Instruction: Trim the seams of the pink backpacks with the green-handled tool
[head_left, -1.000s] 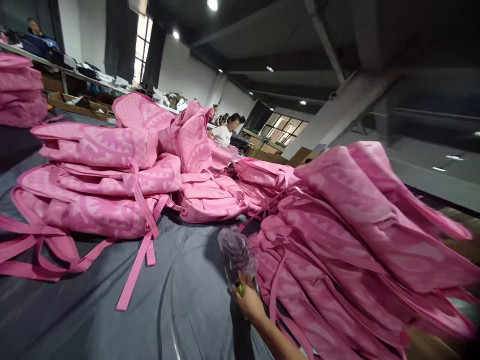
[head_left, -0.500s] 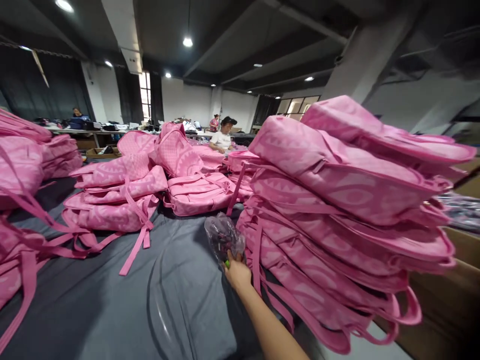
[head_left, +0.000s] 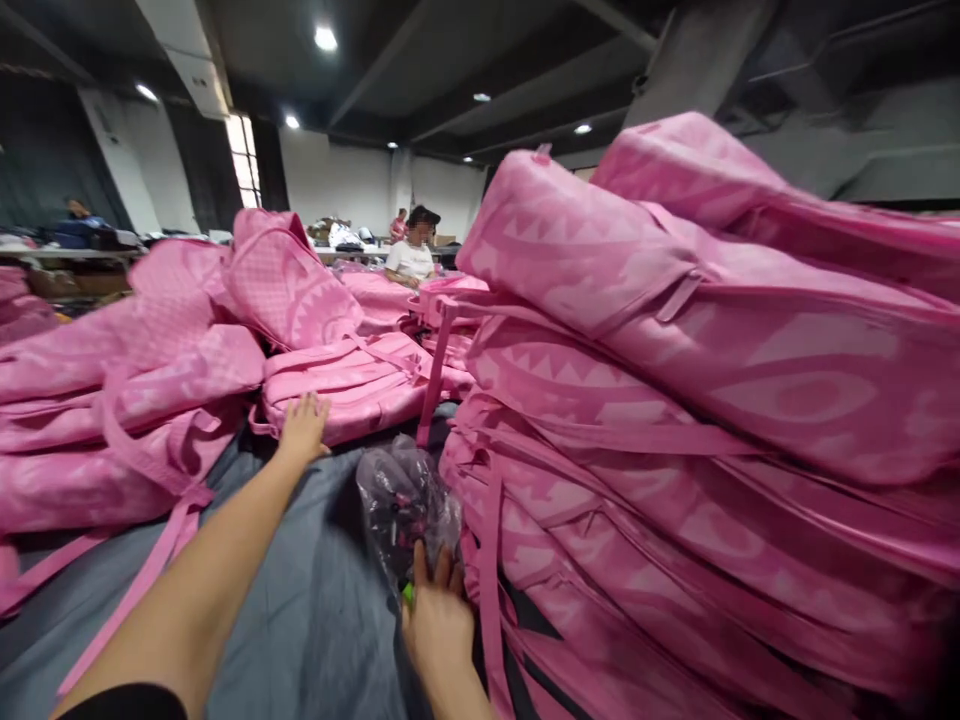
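Bag (head_left: pixel 405 495) of clear, crinkled plastic

Camera on person's head, facing forward and slightly down across grey-covered worktop (head_left: pixel 322 600); left hand (head_left: pixel 304 428) and right hand (head_left: pixel 439 610) lie ahead of lens, at close range. Pink backpack stack (head_left: pixel 675 390) crowds right side, near. Line of sight runs on to far wall (head_left: pixel 330 175); dark ceiling (head_left: pixel 420 85) fills top.
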